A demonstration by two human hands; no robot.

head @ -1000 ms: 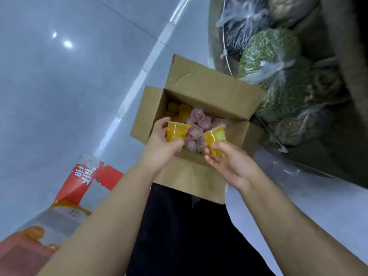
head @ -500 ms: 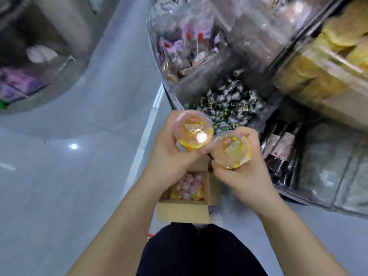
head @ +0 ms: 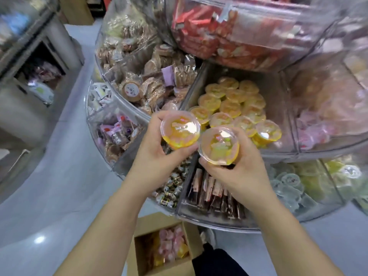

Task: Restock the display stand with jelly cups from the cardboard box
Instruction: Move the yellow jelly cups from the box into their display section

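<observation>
The left hand (head: 157, 156) grips a round clear plastic jelly cup with yellow filling (head: 180, 129), fingers curled round its wall, film lid facing up. The right hand (head: 237, 172) grips a second yellow-filled clear jelly cup (head: 218, 145) the same way. The two cups touch at their rims, between the two sets of fingers.

Just beyond the fingertips lies the clear acrylic compartment of the tiered display stand (head: 278, 108), already holding rows of matching yellow jelly cups (head: 231, 100). The open brown cardboard box (head: 139, 255) sits on the floor below the wrists, with pink and yellow cups remaining inside.

Procedure for the placement step, as judged from this view:
1. Carry both cups forward over the compartment's front wall.
2. Keep lids upward, matching the stocked rows.
3. Seat each cup in the gap nearest the fingers, at the front of the rows.
4. Release one hand at a time to avoid toppling the tilted cup at the front right (head: 267, 133).
</observation>
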